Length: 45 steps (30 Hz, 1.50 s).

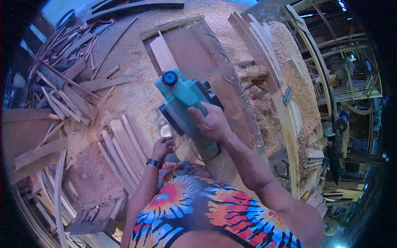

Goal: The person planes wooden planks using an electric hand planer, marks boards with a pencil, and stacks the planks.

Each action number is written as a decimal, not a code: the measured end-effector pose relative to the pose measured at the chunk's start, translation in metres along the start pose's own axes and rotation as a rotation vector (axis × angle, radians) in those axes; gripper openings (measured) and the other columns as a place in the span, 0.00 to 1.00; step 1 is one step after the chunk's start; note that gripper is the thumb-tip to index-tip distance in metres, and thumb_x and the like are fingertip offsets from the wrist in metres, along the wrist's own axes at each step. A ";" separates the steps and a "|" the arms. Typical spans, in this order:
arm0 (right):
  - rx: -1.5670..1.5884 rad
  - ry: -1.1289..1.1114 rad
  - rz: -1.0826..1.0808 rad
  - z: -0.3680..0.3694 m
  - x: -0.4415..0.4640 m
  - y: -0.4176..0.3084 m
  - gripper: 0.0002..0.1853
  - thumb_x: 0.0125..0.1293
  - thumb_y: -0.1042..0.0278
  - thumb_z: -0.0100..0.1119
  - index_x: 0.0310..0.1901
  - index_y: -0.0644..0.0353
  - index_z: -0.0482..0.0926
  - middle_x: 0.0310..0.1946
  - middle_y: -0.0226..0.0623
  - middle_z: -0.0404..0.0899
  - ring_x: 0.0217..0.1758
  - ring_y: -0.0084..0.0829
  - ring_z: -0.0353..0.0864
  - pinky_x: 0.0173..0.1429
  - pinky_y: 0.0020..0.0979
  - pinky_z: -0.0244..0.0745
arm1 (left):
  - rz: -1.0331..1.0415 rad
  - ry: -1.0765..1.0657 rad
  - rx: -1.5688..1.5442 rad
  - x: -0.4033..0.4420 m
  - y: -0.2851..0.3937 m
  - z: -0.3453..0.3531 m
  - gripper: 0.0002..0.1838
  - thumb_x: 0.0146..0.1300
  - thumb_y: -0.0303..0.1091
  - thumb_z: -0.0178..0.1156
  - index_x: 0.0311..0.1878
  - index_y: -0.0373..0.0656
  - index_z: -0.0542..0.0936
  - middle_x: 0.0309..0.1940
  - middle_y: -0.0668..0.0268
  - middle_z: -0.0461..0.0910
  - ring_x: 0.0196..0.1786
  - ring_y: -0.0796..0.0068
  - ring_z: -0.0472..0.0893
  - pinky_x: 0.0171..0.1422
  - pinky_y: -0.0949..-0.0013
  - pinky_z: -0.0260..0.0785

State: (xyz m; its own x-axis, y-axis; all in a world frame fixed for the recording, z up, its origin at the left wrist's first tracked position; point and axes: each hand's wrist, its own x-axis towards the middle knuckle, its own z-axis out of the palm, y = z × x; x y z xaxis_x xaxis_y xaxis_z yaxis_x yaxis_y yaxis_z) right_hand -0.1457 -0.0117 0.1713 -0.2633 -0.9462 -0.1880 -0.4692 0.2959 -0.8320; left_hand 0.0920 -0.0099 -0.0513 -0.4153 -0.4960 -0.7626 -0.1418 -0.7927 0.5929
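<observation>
My right hand [213, 124] is wrapped round the rear handle of a teal electric planer [182, 97] with a round blue-centred knob at its front. The planer rests over a pale wooden strip [163, 53], whose far end shows beyond the tool on a brown workbench [198, 53]. My left hand [162, 148], with a dark wristband, is apart from the planer, near its left side and close to my body. Its fingers are curled in, and whatever they may hold is hidden. The planer's underside and the near part of the strip are out of sight.
A wooden stop [171, 27] crosses the bench's far end. Cut strips [122, 149] lean at the left, with scrap wood [68, 89] piled beyond. On the right, long boards [273, 78] carry a small metal tool [287, 96]. Shavings [124, 49] cover the floor.
</observation>
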 end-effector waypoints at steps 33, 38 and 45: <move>0.132 0.132 -0.099 -0.025 0.110 -0.019 0.17 0.65 0.56 0.69 0.47 0.60 0.83 0.28 0.28 0.79 0.27 0.20 0.74 0.32 0.27 0.71 | 0.602 0.326 0.345 0.013 0.075 0.035 0.21 0.67 0.38 0.64 0.59 0.38 0.77 0.42 0.56 0.83 0.44 0.63 0.83 0.50 0.61 0.76; 0.162 0.218 0.097 -0.068 -0.023 0.041 0.12 0.70 0.60 0.65 0.38 0.60 0.77 0.21 0.26 0.73 0.19 0.19 0.70 0.23 0.26 0.65 | 0.737 0.216 0.745 -0.013 0.066 0.083 0.50 0.59 0.44 0.71 0.76 0.37 0.53 0.48 0.49 0.80 0.51 0.55 0.82 0.57 0.57 0.75; 0.308 0.324 0.337 -0.101 -0.148 0.119 0.15 0.71 0.54 0.65 0.38 0.59 0.76 0.21 0.26 0.74 0.19 0.19 0.72 0.23 0.24 0.67 | 0.910 0.361 0.966 -0.020 0.031 0.114 0.62 0.55 0.45 0.70 0.79 0.34 0.35 0.52 0.43 0.81 0.48 0.40 0.83 0.50 0.46 0.77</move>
State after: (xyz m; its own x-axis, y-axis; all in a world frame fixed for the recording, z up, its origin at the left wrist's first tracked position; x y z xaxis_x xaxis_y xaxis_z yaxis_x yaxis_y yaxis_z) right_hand -0.2476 0.1763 0.1527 -0.6241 -0.7033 -0.3403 -0.0591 0.4768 -0.8770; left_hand -0.0065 0.0158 0.0114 -0.4642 -0.8842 0.0517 -0.5724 0.3440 0.7443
